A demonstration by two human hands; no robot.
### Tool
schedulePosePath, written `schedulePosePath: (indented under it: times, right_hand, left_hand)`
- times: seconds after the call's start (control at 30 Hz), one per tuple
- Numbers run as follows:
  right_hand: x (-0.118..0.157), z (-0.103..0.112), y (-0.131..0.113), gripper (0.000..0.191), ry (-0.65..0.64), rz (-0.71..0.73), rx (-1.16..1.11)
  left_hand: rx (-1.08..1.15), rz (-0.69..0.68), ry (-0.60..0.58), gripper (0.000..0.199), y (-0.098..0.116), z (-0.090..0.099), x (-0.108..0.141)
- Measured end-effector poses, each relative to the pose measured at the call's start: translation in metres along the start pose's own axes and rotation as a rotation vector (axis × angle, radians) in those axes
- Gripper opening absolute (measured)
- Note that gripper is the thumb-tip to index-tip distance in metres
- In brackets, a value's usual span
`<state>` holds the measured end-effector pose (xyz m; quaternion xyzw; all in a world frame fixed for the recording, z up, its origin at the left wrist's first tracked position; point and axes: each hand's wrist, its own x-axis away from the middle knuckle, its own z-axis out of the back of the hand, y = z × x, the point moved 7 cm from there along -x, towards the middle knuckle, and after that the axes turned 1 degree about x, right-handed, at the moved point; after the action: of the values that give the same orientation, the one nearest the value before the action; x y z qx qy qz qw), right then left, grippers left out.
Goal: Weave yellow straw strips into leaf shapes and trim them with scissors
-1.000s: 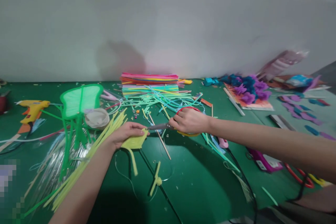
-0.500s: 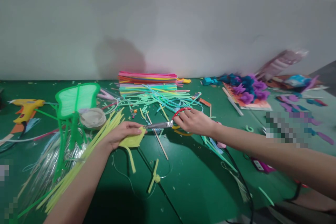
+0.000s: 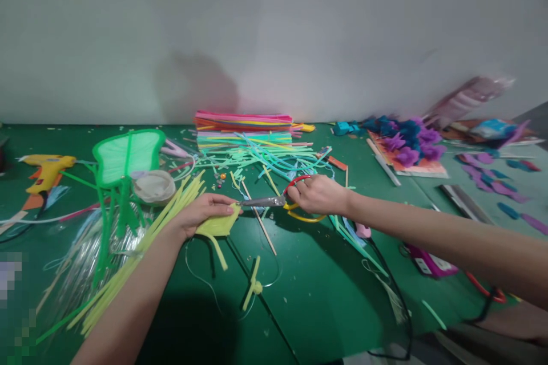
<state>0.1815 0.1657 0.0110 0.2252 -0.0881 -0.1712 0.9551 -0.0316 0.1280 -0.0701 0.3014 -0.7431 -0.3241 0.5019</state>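
Observation:
My left hand (image 3: 209, 212) pinches a flat yellow pipe-cleaner piece (image 3: 223, 224), from which one loose strand hangs down. In my right hand (image 3: 317, 194) is a pair of scissors (image 3: 266, 202) with red and yellow handles. The blade tips touch the upper right corner of the yellow piece, close to my left fingertips. Under my left forearm lies a bundle of long yellow pipe cleaners (image 3: 171, 205). Nearer to me on the table rests a small knotted yellow piece (image 3: 256, 287), with a thin clear thread beside it.
Bundled colourful pipe cleaners (image 3: 244, 121) lie against the wall. At left are a yellow glue gun (image 3: 47, 168), a green wing-shaped frame (image 3: 128, 154) and a round dish (image 3: 154, 187). Purple and blue flowers (image 3: 409, 142) and a magenta box (image 3: 430, 262) sit at right.
The view has shifted slightly. The scissors' handles now look farther apart, with the yellow loop lower, while the blade tips stay at the yellow piece's corner.

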Motion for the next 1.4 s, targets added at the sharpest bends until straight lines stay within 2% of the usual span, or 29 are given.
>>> schedulePosePath:
  times: [0.23,0.37,0.4,0.53,0.6,0.73,1.0,1.17,1.4]
  right_hand:
    - [0.002,0.0,-0.004,0.023,0.131,0.004,0.081]
    - [-0.001,-0.003,-0.002,0.014,0.064,-0.107,0.062]
    - [-0.002,-0.004,-0.001,0.016,0.031,-0.141,0.046]
    - [-0.005,-0.006,-0.001,0.052,-0.043,-0.221,-0.022]
    - [-0.007,-0.006,-0.001,0.056,-0.038,-0.238,-0.029]
    - [-0.011,-0.007,-0.003,0.053,-0.021,-0.245,-0.03]
    - [-0.015,-0.001,-0.012,0.033,0.023,-0.201,-0.012]
    - [-0.015,-0.001,-0.013,0.03,0.049,-0.158,-0.017]
    - [-0.017,-0.006,-0.015,0.028,0.036,-0.121,-0.042]
  left_hand:
    - [-0.024,0.015,0.008,0.04,0.0,0.0,0.0]
    - [-0.025,0.013,0.019,0.043,-0.002,0.001,-0.003]
    - [-0.023,0.011,0.026,0.045,-0.002,0.002,-0.004]
    - [-0.01,0.006,0.039,0.046,-0.003,0.002,-0.005]
    - [-0.006,0.008,0.04,0.045,-0.003,0.002,-0.005]
    - [0.001,0.008,0.043,0.046,-0.003,0.003,-0.006]
    - [0.015,0.002,0.048,0.044,-0.005,0.004,-0.006]
    - [0.038,-0.008,0.06,0.044,-0.005,0.006,-0.006]
    - [0.028,0.003,0.008,0.043,-0.004,0.002,-0.004]
